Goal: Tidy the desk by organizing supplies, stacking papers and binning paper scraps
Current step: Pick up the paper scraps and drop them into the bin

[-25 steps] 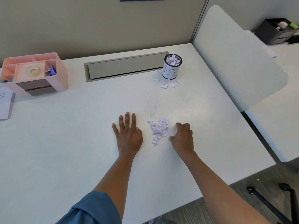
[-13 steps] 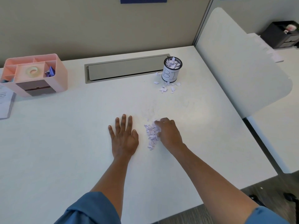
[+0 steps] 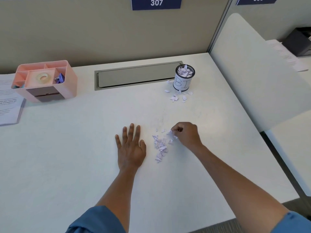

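A small heap of pale purple paper scraps lies in the middle of the white desk. My right hand is curled at the heap's upper right, fingertips pinched on a few scraps. My left hand lies flat and open on the desk just left of the heap. A small mesh bin cup with a white label stands at the back, full of scraps, and more loose scraps lie in front of it.
A pink organizer holding a tape roll and purple clips stands at the back left, beside printed papers. A grey cable hatch runs along the back. A white divider panel borders the desk's right side.
My right hand swept left over the scraps, then pulled back up and right, pinching some. The heap is more bunched together. My left hand stayed flat.
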`<state>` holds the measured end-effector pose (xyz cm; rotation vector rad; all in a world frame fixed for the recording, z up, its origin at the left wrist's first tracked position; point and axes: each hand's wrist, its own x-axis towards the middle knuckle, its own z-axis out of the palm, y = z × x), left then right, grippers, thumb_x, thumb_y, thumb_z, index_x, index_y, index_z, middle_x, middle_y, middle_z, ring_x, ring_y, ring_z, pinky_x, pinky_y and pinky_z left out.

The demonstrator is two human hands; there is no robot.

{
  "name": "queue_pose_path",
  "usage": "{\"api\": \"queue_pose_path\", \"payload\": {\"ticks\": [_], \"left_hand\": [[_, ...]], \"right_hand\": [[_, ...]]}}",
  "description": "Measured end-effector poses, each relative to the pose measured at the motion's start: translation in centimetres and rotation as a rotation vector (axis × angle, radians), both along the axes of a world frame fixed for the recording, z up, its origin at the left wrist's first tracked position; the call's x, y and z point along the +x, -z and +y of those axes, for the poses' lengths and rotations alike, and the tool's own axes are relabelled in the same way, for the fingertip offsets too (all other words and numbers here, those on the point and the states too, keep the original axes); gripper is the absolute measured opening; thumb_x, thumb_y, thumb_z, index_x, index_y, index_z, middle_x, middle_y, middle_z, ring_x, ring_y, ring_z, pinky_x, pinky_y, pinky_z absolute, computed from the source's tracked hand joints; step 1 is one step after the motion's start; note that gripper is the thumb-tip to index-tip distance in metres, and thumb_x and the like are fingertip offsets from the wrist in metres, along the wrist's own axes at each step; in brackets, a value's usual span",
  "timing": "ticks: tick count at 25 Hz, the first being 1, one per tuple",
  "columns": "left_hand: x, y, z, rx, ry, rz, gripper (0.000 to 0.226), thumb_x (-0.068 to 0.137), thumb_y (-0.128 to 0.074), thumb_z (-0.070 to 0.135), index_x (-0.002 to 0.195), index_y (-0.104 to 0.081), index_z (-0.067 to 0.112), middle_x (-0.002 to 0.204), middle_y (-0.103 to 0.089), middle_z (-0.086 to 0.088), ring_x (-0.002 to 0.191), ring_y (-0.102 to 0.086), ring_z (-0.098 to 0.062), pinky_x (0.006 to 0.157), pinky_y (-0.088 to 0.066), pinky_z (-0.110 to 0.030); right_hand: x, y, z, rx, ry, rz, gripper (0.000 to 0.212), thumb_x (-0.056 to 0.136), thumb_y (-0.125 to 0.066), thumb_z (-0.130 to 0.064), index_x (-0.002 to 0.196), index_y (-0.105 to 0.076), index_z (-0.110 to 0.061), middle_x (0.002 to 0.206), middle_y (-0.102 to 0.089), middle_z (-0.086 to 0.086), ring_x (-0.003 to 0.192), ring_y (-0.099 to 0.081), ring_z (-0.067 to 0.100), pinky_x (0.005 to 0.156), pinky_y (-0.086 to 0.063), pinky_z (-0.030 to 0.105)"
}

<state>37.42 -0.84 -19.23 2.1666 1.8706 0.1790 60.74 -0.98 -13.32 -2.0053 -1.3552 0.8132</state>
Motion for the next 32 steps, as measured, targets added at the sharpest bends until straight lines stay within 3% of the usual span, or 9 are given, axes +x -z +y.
{"api": "queue_pose_path", "payload": {"ticks": [2,6,8,11,14,21,26,29,32], "left_hand": [[0.0,0.0,0.0,-0.002,0.004,0.008,0.065,0.1,-0.026,0.039,0.161,-0.004,0.033,0.169,0.0,0.008,0.156,0.004,-0.02,0.125,0.002,-0.053],[-0.1,-0.1,-0.1,0.013,0.001,0.006,0.066,0.097,-0.02,0.042,0.161,-0.004,0.033,0.169,0.001,0.009,0.156,0.004,-0.018,0.125,0.003,-0.052],[0.0,-0.1,-0.2,0.026,0.0,0.005,0.067,0.095,-0.016,0.043,0.161,-0.005,0.033,0.169,0.001,0.009,0.156,0.004,-0.018,0.125,0.003,-0.051],[0.1,0.0,-0.2,0.042,-0.011,-0.009,0.067,0.095,-0.017,0.042,0.161,-0.008,0.033,0.168,-0.001,0.009,0.156,0.004,-0.016,0.126,-0.001,-0.052],[0.2,0.1,-0.1,0.057,-0.013,-0.004,0.067,0.095,-0.021,0.041,0.161,-0.011,0.032,0.169,-0.004,0.008,0.156,0.001,-0.017,0.126,-0.004,-0.053],[0.1,0.4,0.0,0.081,-0.018,-0.018,0.066,0.096,-0.026,0.04,0.16,-0.015,0.032,0.168,-0.009,0.008,0.156,-0.003,-0.017,0.125,-0.006,-0.052],[0.1,0.4,0.0,0.078,-0.021,-0.004,0.066,0.096,-0.026,0.04,0.16,-0.015,0.033,0.169,-0.008,0.008,0.156,-0.001,-0.016,0.126,-0.005,-0.051],[0.1,0.3,0.0,0.071,-0.024,0.0,0.066,0.096,-0.025,0.04,0.16,-0.015,0.032,0.169,-0.007,0.008,0.156,-0.001,-0.016,0.126,-0.004,-0.052],[0.1,0.2,0.1,0.074,-0.024,-0.006,0.065,0.096,-0.025,0.04,0.16,-0.017,0.032,0.168,-0.009,0.008,0.156,-0.004,-0.017,0.126,-0.005,-0.051]], "right_hand": [[1.5,-1.1,1.6,0.007,0.077,0.154,0.008,0.078,-0.074,-0.005,0.076,-0.076,-0.013,0.069,-0.073,-0.008,0.058,-0.064,0.006,0.059,-0.047,0.015],[5.0,-3.8,6.3,0.029,0.162,0.378,0.006,0.077,-0.079,-0.008,0.08,-0.076,-0.011,0.086,-0.076,0.004,0.064,-0.064,0.016,0.077,-0.056,0.034],[6.7,-5.4,9.3,0.079,0.205,0.397,0.011,0.077,-0.08,-0.006,0.078,-0.074,-0.015,0.085,-0.074,0.007,0.066,-0.062,0.018,0.08,-0.056,0.035],[8.6,-7.6,14.2,0.189,0.247,0.299,0.013,0.076,-0.08,-0.009,0.077,-0.073,-0.02,0.084,-0.073,0.004,0.071,-0.063,0.016,0.08,-0.056,0.031],[9.6,-8.8,18.1,0.273,0.233,0.106,0.009,0.076,-0.079,-0.011,0.085,-0.076,-0.012,0.085,-0.073,0.0,0.07,-0.063,0.009,0.075,-0.054,0.022],[10.6,-8.3,22.8,0.209,0.088,-0.314,0.021,0.082,-0.06,0.001,0.091,-0.077,-0.006,0.091,-0.073,0.008,0.078,-0.057,0.015,0.073,-0.046,0.024],[10.5,-8.2,23.2,0.171,0.056,-0.326,0.022,0.085,-0.057,0.0,0.095,-0.075,-0.009,0.097,-0.073,0.009,0.089,-0.067,0.026,0.079,-0.052,0.028],[10.2,-8.9,22.3,0.252,0.08,-0.281,0.034,0.083,-0.045,0.006,0.093,-0.074,-0.008,0.094,-0.073,0.007,0.088,-0.068,0.025,0.069,-0.049,0.019],[9.2,-10.1,20.8,0.393,0.083,-0.267,0.034,0.078,-0.045,0.008,0.088,-0.072,-0.009,0.088,-0.073,0.006,0.086,-0.067,0.024,0.075,-0.051,0.028]]}}
